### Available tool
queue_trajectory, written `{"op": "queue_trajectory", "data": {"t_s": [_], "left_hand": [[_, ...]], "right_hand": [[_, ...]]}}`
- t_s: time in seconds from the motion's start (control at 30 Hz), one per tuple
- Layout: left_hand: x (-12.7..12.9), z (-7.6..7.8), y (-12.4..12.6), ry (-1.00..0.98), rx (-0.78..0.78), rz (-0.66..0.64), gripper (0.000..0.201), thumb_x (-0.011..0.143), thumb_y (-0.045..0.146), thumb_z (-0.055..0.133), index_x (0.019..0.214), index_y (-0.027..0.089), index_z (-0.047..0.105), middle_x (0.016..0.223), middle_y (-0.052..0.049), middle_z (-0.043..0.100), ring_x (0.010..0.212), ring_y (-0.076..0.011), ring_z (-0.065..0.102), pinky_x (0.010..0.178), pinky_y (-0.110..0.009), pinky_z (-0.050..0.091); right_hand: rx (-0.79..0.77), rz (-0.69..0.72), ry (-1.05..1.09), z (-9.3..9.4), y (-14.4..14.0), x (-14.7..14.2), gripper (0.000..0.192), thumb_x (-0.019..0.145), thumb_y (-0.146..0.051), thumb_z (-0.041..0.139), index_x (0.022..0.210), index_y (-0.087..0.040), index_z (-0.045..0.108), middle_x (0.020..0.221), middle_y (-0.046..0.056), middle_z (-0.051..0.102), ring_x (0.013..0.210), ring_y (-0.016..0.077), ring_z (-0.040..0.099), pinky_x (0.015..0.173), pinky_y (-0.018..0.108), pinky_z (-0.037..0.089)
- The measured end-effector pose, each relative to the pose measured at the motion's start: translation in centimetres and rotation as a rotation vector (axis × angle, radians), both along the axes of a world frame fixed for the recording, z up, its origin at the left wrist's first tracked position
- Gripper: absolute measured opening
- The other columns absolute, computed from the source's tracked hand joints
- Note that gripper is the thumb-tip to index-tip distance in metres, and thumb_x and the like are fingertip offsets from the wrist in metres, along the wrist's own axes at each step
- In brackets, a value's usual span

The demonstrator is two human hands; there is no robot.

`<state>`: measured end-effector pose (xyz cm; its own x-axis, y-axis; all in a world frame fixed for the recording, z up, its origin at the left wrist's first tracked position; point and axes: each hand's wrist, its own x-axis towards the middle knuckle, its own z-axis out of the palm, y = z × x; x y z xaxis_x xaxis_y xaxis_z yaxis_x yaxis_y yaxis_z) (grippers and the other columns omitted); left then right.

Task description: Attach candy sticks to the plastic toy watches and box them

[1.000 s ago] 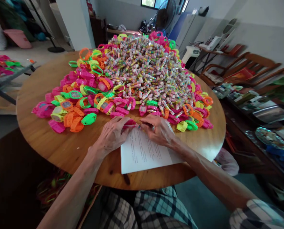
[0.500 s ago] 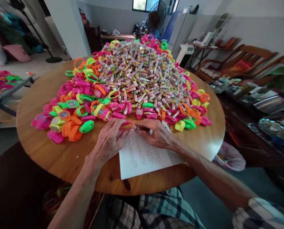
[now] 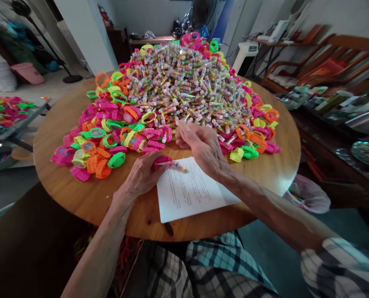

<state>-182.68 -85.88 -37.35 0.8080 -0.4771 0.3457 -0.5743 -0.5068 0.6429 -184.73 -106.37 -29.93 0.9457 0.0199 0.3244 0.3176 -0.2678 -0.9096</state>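
My left hand [image 3: 143, 173] is closed round a pink toy watch [image 3: 162, 161] above the paper's left edge. A small wrapped candy roll [image 3: 180, 166] with coloured pieces sticks out of the watch toward the right. At the near edge of the heap of candy rolls [image 3: 184, 82] is my right hand [image 3: 201, 145], fingers curled and thumb pressed toward them; what lies between the fingertips is too small to make out. A printed white sheet of paper [image 3: 184, 198] lies under and between the hands. Pink, green, yellow and orange toy watches [image 3: 100, 142] surround the candy heap.
Everything rests on a round wooden table [image 3: 60, 198]. To the left, a low table holds more toy watches [image 3: 9, 107]. A cluttered dark shelf [image 3: 336, 145] and a wooden chair [image 3: 321, 58] stand at the right. A plastic bag [image 3: 308, 194] hangs by the table's right edge.
My right hand has left the pink watch and moved up and away to the candy heap. The candy roll on the watch now shows. My left hand still holds the watch; the view has shifted slightly.
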Motion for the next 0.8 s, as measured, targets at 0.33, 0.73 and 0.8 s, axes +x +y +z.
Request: {"op": "queue_trajectory", "data": {"t_s": [0.33, 0.73, 0.8], "left_hand": [[0.1, -0.5, 0.0, -0.096, -0.037, -0.019, 0.011, 0.094, 0.024, 0.065, 0.1, 0.019, 0.073, 0.089, -0.003, 0.076, 0.081, -0.0191, 0.07, 0.075, -0.033, 0.058], [0.0, -0.4, 0.0, -0.091, 0.018, -0.005, 0.014, 0.098, 0.029, 0.066, 0.106, 0.02, 0.073, 0.093, -0.004, 0.077, 0.085, -0.0178, 0.071, 0.078, -0.03, 0.056], [-0.1, -0.8, -0.1, -0.117, -0.001, 0.004, 0.014, 0.097, 0.028, 0.066, 0.108, 0.02, 0.072, 0.093, -0.004, 0.076, 0.083, -0.0179, 0.071, 0.075, -0.03, 0.056]], "right_hand": [[-0.32, -0.141, -0.683, 0.2, 5.6, 4.2, 0.046, 0.111, -0.026, 0.022, 0.136, -0.009, 0.057, 0.146, 0.017, 0.053, 0.143, 0.0187, 0.043, 0.121, 0.04, 0.032], [-0.396, -0.174, -0.631, 5.6, 3.3, 3.3, 0.051, 0.115, -0.044, 0.019, 0.133, -0.026, 0.063, 0.12, 0.007, 0.064, 0.126, 0.0205, 0.056, 0.108, 0.039, 0.046], [-0.324, -0.148, -0.625, 4.0, 1.6, 2.7, 0.043, 0.113, -0.045, 0.029, 0.116, -0.024, 0.067, 0.107, 0.007, 0.065, 0.103, 0.0196, 0.061, 0.095, 0.036, 0.048]]}}
